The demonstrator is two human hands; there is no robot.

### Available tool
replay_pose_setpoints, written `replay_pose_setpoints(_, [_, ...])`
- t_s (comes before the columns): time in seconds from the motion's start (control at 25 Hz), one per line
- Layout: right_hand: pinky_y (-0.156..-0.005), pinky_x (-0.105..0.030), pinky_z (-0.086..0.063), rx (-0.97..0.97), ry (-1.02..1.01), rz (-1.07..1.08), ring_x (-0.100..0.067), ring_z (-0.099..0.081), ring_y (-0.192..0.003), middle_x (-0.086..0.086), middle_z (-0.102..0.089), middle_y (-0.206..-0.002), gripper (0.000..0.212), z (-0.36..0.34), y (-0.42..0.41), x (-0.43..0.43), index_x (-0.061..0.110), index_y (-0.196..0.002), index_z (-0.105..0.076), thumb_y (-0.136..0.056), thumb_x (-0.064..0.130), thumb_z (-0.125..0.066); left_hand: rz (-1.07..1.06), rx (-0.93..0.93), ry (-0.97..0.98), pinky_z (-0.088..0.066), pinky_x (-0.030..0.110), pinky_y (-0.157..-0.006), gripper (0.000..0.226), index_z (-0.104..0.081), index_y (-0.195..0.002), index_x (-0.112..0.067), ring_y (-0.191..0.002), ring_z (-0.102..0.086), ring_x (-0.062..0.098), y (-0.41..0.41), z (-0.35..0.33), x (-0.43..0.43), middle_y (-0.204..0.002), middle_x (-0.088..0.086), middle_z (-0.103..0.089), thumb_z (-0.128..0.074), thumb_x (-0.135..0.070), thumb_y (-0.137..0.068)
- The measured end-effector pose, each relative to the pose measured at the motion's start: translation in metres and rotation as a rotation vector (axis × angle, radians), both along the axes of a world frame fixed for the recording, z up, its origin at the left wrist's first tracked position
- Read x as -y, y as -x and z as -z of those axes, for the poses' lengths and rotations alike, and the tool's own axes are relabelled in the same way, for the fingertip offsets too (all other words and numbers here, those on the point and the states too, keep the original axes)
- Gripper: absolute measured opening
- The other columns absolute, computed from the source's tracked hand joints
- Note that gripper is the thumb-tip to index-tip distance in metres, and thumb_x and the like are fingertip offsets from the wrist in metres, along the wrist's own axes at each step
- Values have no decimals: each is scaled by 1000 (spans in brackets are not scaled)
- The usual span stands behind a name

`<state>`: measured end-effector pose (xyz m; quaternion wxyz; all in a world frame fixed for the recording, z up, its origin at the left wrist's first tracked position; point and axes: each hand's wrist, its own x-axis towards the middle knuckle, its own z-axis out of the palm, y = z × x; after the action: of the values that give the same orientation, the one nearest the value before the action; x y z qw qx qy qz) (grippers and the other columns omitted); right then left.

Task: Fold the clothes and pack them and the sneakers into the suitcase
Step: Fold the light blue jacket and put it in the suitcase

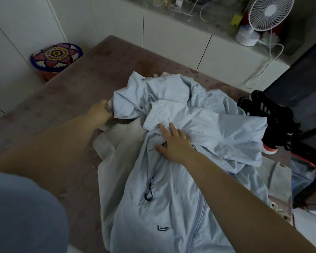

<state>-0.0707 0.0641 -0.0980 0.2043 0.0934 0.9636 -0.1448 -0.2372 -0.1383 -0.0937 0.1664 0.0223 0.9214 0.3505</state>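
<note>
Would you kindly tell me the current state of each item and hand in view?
Blue jacket, unfolded and crumpled.
Beige garment, unfolded beneath the jacket.
Sneakers, unpacked, beside the suitcase.
Suitcase, seemingly open.
Left hand, apparently gripping the beige garment's edge.
Right hand, flat, pressing the jacket.
Fan, running or not, cannot tell.

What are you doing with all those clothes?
A person leans over a bed. The right hand presses flat on a crumpled blue jacket, which lies over a beige garment. The left hand, blurred, reaches the jacket's left edge. Black sneakers wait at the right. Nothing is folded yet.
</note>
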Motion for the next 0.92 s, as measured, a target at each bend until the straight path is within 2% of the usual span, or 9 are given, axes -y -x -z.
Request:
replay_pose_setpoints(0.08, [-116, -48, -11, 4, -2, 1, -33, -4, -144, -5, 7, -158, 74, -2, -1, 0, 36, -148, 5, -92, 53, -40, -121, -49, -99, -40, 33, -71, 24, -59, -90, -3, -88, -59, 28, 5, -7, 11, -88, 17, -59, -67, -21, -77])
replay_pose_setpoints(0.12, [-115, -47, -11, 0, 0, -1, -32, -5, -144, -5, 6, -158, 74, -3, -2, -1, 36, -148, 5, -92, 53, -40, -148, -87, -129, -43, 34, -73, 25, -62, -91, -1, -86, -59, 26, 6, -15, 16, -87, 15, -61, -69, -22, -78])
replay_pose_setpoints(0.28, [-115, -46, -12, -16, 9, -3, -31, -7, -144, -5, 3, -158, 73, -8, -4, 0, 35, -148, 3, -93, 51, -41, 85, -359, 136, -41, 32, -74, 28, -61, -114, -9, -91, -59, 27, 9, -42, 27, -102, 13, -62, -60, -19, -88])
replay_pose_setpoints(0.4, [-115, -46, -12, -67, -35, 22, -31, -9, -143, -6, -1, -158, 69, -6, -7, 5, 34, -148, 1, -94, 49, -39, 278, -437, 119, -43, 34, -84, 46, -50, -129, -17, -100, -52, 27, 7, -40, 28, -114, 13, -53, -59, -10, -85])
replay_pose_setpoints(0.48, [-116, -46, -9, -147, -123, 35, -31, -11, -142, -9, -4, -157, 68, -5, -12, 12, 30, -149, 0, -94, 46, -38, 301, -426, 100, -41, 43, -98, 50, -45, -134, -15, -117, -47, 33, 10, -30, 16, -128, 15, -49, -59, -12, -86])
replay_pose_setpoints(0.6, [-117, -46, -2, -202, -140, 13, -32, -5, -143, -11, -2, -157, 68, -12, -19, 24, 23, -149, -1, -93, 36, -37, 111, -173, -42, -38, 39, -102, 60, -33, -142, -12, -127, -44, 31, 17, -25, -10, -139, 12, -45, -60, -20, -89])
replay_pose_setpoints(0.64, [-117, -45, -1, -214, -121, 1, -32, -4, -143, -11, -1, -157, 68, -17, -19, 26, 22, -149, -3, -91, 35, -36, 68, -133, -79, -39, 37, -98, 54, -39, -138, -10, -123, -47, 30, 19, -23, -16, -135, 12, -50, -59, -21, -89])
replay_pose_setpoints(0.76, [-118, -43, -2, -289, -20, 19, -29, -4, -143, -9, -3, -156, 69, -36, -17, 25, 21, -148, -11, -90, 31, -47, -39, -321, -220, -41, 26, -80, 20, -64, -108, -6, -101, -59, 26, 20, -37, -26, -109, 13, -66, -54, -12, -91])
replay_pose_setpoints(0.92, [-116, -38, -9, -346, 151, 90, -28, -8, -143, -7, -7, -157, 72, -61, -2, 16, 22, -148, -12, -90, 28, -54, -211, -705, -528, -34, 8, -69, 25, -50, -81, -32, -79, -47, 5, 25, -130, -13, -80, -17, -51, -42, -9, -88])
